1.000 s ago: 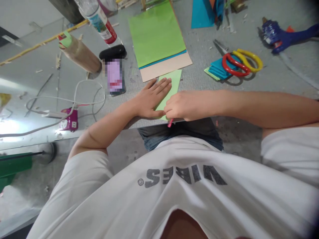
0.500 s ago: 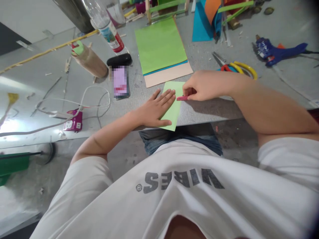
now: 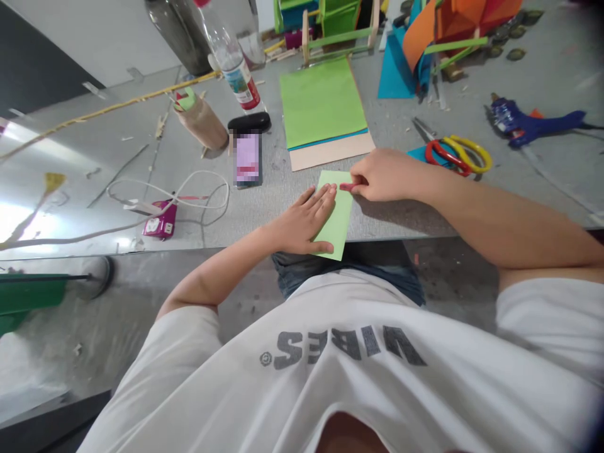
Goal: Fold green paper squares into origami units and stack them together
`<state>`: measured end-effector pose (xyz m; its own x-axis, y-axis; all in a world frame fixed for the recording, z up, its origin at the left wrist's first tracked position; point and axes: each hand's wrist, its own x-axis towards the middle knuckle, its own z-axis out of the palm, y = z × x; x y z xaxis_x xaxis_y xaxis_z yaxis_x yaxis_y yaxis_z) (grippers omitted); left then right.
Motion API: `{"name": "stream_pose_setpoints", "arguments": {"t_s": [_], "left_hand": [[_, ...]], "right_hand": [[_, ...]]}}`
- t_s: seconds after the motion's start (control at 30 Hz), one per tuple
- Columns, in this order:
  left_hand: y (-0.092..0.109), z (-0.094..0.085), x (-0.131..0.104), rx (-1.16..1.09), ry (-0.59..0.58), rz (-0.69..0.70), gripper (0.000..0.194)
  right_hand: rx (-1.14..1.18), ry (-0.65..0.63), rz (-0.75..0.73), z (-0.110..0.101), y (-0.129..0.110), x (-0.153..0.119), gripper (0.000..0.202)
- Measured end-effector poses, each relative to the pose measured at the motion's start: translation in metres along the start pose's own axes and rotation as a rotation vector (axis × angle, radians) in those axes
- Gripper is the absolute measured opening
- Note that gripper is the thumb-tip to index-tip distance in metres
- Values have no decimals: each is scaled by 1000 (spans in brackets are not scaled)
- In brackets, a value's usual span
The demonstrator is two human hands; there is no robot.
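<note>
A light green paper strip (image 3: 340, 217) lies at the table's front edge, its lower end jutting past the edge. My left hand (image 3: 306, 220) rests flat on it with the fingers spread, the thumb near its lower end. At the strip's upper right, my right hand (image 3: 377, 176) pinches a small red tool (image 3: 347, 187), whose tip is over the paper. Beyond the hands lies a stack of coloured sheets, with a green sheet (image 3: 323, 104) on top and a pale sheet (image 3: 330, 151) sticking out below.
Scissors (image 3: 455, 154) lie right of the stack, a blue glue gun (image 3: 528, 123) farther right. To the left are a phone (image 3: 248, 157), black case (image 3: 250, 122), bottle (image 3: 240, 82), tan cup (image 3: 205, 126) and purple socket block (image 3: 161, 221) with a white cable. Orange and blue paper pieces (image 3: 396, 69) stand behind.
The whole view has shifted, so the table things appear lower and mostly farther right. My hands keep nearly the same pose on the paper, the red tool still at its right side.
</note>
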<state>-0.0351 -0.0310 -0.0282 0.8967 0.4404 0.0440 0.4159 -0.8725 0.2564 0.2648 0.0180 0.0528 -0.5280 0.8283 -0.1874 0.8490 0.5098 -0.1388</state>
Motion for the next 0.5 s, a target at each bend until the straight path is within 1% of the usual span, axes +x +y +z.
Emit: {"name": "stream_pose_setpoints", "arguments": {"t_s": [0.07,0.17,0.33,0.43,0.5], "left_hand": [[-1,1,0,6,-3,12,150],[-2,-1,0,12,-33,16,148],[-3,-3,1,10,-55,9,147],[-4,-3,-1,13,-51,10,149],[-5,-3,-2,14,-49,13,151]], "right_hand": [[0,45,32,0,6,3,35],[-5,91,85,1,13,8,35],[37,98,215,4,21,18,35],[-10,122,295,1,25,21,30],[-15,111,306,-3,29,21,25]]}}
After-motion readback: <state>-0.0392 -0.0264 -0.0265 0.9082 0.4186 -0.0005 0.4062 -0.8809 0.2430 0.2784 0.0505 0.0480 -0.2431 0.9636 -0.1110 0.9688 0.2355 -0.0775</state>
